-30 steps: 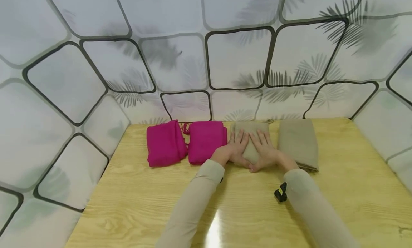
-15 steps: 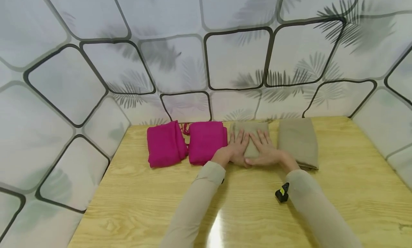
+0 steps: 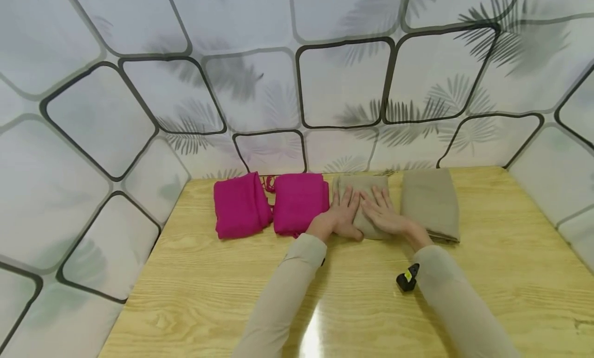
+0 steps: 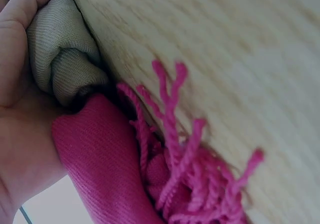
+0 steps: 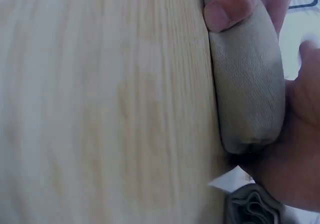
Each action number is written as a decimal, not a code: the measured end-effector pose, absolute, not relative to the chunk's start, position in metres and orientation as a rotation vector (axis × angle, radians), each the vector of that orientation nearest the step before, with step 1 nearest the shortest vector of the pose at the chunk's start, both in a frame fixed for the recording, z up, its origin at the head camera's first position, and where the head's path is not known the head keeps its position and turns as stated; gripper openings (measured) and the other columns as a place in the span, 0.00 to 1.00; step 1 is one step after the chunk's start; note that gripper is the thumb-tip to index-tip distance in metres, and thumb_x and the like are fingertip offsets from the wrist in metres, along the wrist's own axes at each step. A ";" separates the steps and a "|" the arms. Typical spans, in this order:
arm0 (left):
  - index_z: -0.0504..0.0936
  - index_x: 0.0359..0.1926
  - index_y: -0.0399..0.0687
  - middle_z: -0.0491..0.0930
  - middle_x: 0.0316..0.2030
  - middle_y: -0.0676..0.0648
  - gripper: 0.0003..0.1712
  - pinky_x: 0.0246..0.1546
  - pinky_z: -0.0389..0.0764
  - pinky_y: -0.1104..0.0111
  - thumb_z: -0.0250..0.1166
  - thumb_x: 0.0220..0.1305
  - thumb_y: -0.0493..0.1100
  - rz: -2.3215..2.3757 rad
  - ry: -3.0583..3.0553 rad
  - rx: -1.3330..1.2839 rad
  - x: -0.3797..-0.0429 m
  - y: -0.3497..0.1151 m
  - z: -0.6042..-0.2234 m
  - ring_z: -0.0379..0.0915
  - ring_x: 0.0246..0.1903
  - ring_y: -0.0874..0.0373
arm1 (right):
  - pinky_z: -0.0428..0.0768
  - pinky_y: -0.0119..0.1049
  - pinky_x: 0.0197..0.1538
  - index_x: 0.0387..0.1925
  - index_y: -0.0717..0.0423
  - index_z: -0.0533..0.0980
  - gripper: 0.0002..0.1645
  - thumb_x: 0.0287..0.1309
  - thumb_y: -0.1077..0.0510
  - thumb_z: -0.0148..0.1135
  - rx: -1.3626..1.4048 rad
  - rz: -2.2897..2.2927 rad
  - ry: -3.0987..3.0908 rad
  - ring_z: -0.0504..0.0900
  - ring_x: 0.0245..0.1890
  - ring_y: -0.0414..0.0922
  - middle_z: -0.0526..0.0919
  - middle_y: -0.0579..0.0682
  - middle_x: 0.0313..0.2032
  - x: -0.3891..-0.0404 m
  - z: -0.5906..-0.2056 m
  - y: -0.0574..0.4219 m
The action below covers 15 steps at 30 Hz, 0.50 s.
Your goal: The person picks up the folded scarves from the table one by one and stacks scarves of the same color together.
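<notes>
A folded beige scarf (image 3: 365,228) lies on the table with both my hands on it. My left hand (image 3: 341,217) rests on its left half, fingers straight and spread, the thumb at the front edge. On the right half lies my right hand (image 3: 386,217), fingers extended and angled toward the left one. In the right wrist view the left thumb (image 5: 222,14) touches the scarf's front side, and the right thumb (image 5: 307,51) is lifted off it. Close beside my left wrist is a folded magenta scarf (image 4: 100,154) with twisted fringe (image 4: 192,179).
Another magenta scarf (image 3: 241,206) lies folded at the row's left end. A second beige scarf (image 3: 429,203) lies just right of my right hand. The wooden table (image 3: 209,296) meets a patterned backdrop (image 3: 343,90) behind the row. A black device (image 3: 407,278) sits at my right cuff.
My right thumb has moved from the scarf's front edge, near the left thumb, in toward its own fingers. The left hand stays nearly in place, and the scarves keep their positions.
</notes>
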<state>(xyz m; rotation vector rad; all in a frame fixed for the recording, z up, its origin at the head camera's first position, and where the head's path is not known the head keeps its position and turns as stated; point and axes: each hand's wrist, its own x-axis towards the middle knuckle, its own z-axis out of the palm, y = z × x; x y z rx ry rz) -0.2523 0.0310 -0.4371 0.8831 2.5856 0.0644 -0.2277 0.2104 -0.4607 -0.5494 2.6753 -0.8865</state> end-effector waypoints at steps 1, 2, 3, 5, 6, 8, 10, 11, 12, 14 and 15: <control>0.27 0.78 0.44 0.21 0.77 0.39 0.66 0.74 0.32 0.49 0.65 0.61 0.62 0.096 2.580 0.876 -0.252 0.030 -0.437 0.18 0.75 0.39 | 0.21 0.62 0.69 0.77 0.64 0.38 0.40 0.79 0.43 0.29 -0.551 -0.929 2.680 0.15 0.73 0.61 0.24 0.68 0.75 -0.228 -0.463 0.210; 0.27 0.78 0.44 0.21 0.77 0.40 0.66 0.74 0.33 0.48 0.66 0.60 0.61 0.140 2.570 0.866 -0.251 0.029 -0.437 0.17 0.75 0.38 | 0.20 0.61 0.69 0.77 0.64 0.40 0.37 0.80 0.45 0.28 -0.550 -0.981 2.687 0.16 0.73 0.61 0.25 0.68 0.75 -0.228 -0.465 0.210; 0.27 0.78 0.45 0.20 0.77 0.40 0.67 0.74 0.34 0.48 0.67 0.60 0.62 0.179 2.557 0.859 -0.251 0.027 -0.436 0.16 0.75 0.37 | 0.21 0.61 0.70 0.77 0.64 0.42 0.36 0.80 0.47 0.28 -0.543 -1.034 2.699 0.17 0.74 0.61 0.27 0.68 0.75 -0.227 -0.468 0.209; 0.28 0.78 0.47 0.19 0.77 0.41 0.67 0.74 0.34 0.47 0.67 0.60 0.62 0.289 2.515 0.854 -0.251 0.022 -0.436 0.14 0.74 0.37 | 0.25 0.63 0.70 0.76 0.65 0.47 0.34 0.80 0.50 0.34 -0.531 -1.116 2.746 0.20 0.74 0.64 0.30 0.70 0.75 -0.225 -0.474 0.207; 0.29 0.78 0.47 0.20 0.77 0.41 0.65 0.74 0.33 0.47 0.66 0.61 0.63 0.341 2.496 0.857 -0.252 0.020 -0.436 0.13 0.74 0.37 | 0.27 0.64 0.70 0.76 0.66 0.49 0.33 0.79 0.52 0.37 -0.520 -1.164 2.765 0.21 0.74 0.65 0.32 0.71 0.75 -0.223 -0.476 0.206; 0.33 0.79 0.46 0.23 0.77 0.41 0.59 0.74 0.32 0.48 0.61 0.66 0.62 0.452 2.477 0.872 -0.254 0.016 -0.438 0.15 0.74 0.39 | 0.31 0.67 0.70 0.74 0.68 0.52 0.33 0.78 0.54 0.42 -0.478 -1.271 2.784 0.24 0.74 0.67 0.34 0.72 0.75 -0.219 -0.479 0.204; 0.39 0.79 0.42 0.29 0.78 0.38 0.50 0.74 0.31 0.49 0.55 0.72 0.60 0.565 2.477 0.908 -0.255 0.014 -0.440 0.19 0.76 0.43 | 0.33 0.67 0.70 0.74 0.69 0.51 0.35 0.76 0.56 0.46 -0.411 -1.383 2.769 0.25 0.74 0.67 0.34 0.71 0.75 -0.216 -0.481 0.203; 0.42 0.78 0.40 0.32 0.78 0.37 0.45 0.74 0.32 0.49 0.52 0.75 0.58 0.595 2.492 0.926 -0.255 0.015 -0.441 0.23 0.77 0.45 | 0.34 0.67 0.70 0.75 0.69 0.49 0.36 0.76 0.56 0.48 -0.375 -1.426 2.756 0.25 0.74 0.66 0.33 0.71 0.75 -0.214 -0.480 0.203; 0.45 0.78 0.39 0.36 0.78 0.37 0.41 0.74 0.32 0.50 0.50 0.77 0.56 0.610 2.521 0.937 -0.254 0.016 -0.442 0.26 0.77 0.46 | 0.35 0.67 0.71 0.75 0.68 0.47 0.38 0.75 0.56 0.49 -0.326 -1.466 2.739 0.25 0.75 0.66 0.31 0.69 0.76 -0.213 -0.480 0.202; 0.49 0.77 0.38 0.42 0.77 0.35 0.37 0.74 0.36 0.49 0.48 0.78 0.52 0.604 2.582 0.952 -0.250 0.019 -0.441 0.33 0.77 0.46 | 0.37 0.66 0.71 0.77 0.65 0.43 0.42 0.74 0.55 0.51 -0.214 -1.515 2.713 0.26 0.75 0.66 0.29 0.69 0.76 -0.211 -0.477 0.202; 0.51 0.77 0.38 0.44 0.77 0.35 0.36 0.74 0.38 0.49 0.48 0.79 0.51 0.584 2.610 0.955 -0.247 0.021 -0.441 0.36 0.77 0.47 | 0.37 0.66 0.71 0.77 0.64 0.42 0.44 0.73 0.54 0.53 -0.154 -1.530 2.701 0.26 0.75 0.65 0.29 0.69 0.76 -0.210 -0.476 0.201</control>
